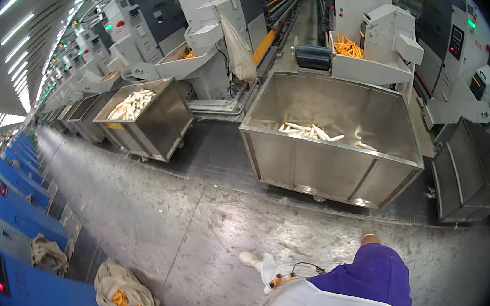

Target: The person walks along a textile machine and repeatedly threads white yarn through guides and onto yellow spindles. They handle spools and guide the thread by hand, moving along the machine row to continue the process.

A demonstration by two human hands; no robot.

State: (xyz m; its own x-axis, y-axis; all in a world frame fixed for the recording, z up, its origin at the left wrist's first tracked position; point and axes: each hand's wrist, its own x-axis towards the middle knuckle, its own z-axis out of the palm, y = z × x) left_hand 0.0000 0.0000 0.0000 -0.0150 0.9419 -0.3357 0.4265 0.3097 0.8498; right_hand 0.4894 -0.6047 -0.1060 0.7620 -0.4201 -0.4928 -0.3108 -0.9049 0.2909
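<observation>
From the lower edge my right arm reaches forward in a purple sleeve. Past its cuff shows only a small patch of bare skin, and the fingers cannot be made out. My left hand is out of sight. Against my white and purple top lie a few orange-tipped tubes and a dark cord; what holds them is unclear. Ahead of me stands a large metal bin with several white yarn bobbins at its bottom. I touch nothing that I can see.
Another metal bin, heaped with white bobbins, stands to the left. Behind the near bin, a machine tray holds orange tubes. Blue machines line the left side. A cloth sack with orange tubes sits lower left.
</observation>
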